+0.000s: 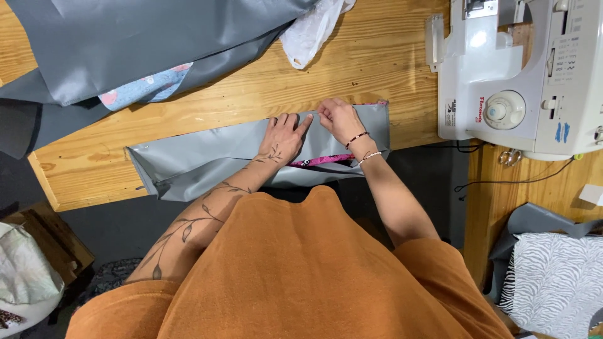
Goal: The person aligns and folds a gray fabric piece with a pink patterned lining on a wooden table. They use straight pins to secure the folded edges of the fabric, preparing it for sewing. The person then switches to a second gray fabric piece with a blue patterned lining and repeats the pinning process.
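Pressed left hand flat, fingers spread, on the grey fabric strip along the desk's near edge. Pinched its upper edge with right hand. Found sewing machine at the right edge, grey sheet at the far left corner.

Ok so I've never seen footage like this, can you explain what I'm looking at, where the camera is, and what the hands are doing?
The camera sits on a person's head and looks straight down, so you see their orange shirt, both arms and a wooden table. There is only this one view. The left hand lies flat on a long strip of grey fabric at the table's near edge. The right hand pinches the strip's upper edge beside it. A bit of pink fabric shows under the strip. More grey fabric is piled at the far left, and a white sewing machine stands on the right.
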